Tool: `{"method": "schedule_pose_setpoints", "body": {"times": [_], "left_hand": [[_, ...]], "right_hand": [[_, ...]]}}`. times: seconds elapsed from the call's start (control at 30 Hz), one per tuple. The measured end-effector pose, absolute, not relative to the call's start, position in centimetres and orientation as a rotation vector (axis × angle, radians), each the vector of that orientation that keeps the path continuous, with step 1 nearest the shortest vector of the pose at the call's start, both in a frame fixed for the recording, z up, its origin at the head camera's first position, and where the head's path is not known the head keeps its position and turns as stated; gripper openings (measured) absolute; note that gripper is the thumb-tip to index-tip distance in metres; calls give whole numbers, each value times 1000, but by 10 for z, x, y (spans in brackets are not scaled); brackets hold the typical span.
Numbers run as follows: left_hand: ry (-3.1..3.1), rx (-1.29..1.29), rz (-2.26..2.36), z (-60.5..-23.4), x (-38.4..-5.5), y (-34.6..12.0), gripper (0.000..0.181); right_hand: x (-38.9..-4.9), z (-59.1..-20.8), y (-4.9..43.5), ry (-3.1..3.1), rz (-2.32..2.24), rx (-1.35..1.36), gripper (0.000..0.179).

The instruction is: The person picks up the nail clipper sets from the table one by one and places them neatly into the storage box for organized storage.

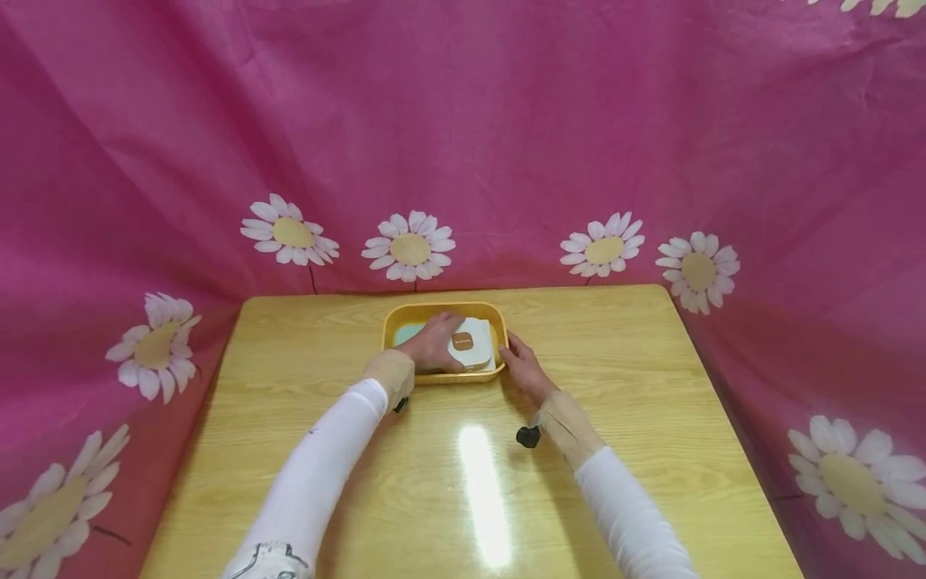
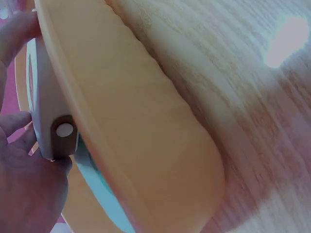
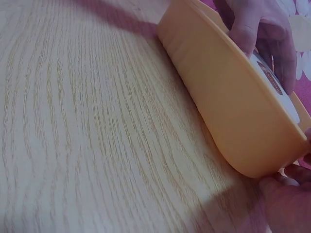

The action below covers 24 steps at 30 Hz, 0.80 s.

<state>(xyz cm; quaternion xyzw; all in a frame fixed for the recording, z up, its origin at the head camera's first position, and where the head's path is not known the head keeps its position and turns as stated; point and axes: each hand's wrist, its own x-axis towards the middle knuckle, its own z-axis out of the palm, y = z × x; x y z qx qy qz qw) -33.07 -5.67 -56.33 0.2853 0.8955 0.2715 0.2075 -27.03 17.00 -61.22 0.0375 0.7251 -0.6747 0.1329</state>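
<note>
A yellow-orange plastic basket [image 1: 444, 379] stands on the table towards its far edge. Inside it, on the right, lies a white flat case [image 1: 478, 334] with a brown label; the left wrist view shows a brown tab with a round white button [image 2: 64, 129] on its side. My left hand [image 1: 432, 344] reaches into the basket and grips this case, thumb on one side and fingers on the other. At the basket's right end, my right hand [image 1: 526, 371] holds the wall near the corner, as the right wrist view also shows. A pale green-blue item [image 1: 407, 332] lies left of the case, partly hidden by my left hand.
The light wood table [image 1: 304, 418] bears a bright light reflection in front of the basket. A pink curtain [image 1: 499, 145] with white daisies hangs close behind the table and along both sides. A small black wrist camera [image 1: 528, 437] sits at my right wrist.
</note>
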Motion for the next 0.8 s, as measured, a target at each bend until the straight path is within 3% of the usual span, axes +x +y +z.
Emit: {"method": "schedule_pose_setpoints", "body": {"times": [0.8], "left_hand": [[2481, 882, 654, -572, -336, -30, 108]], "right_hand": [[-269, -613, 172, 2118, -1971, 63, 55]]}}
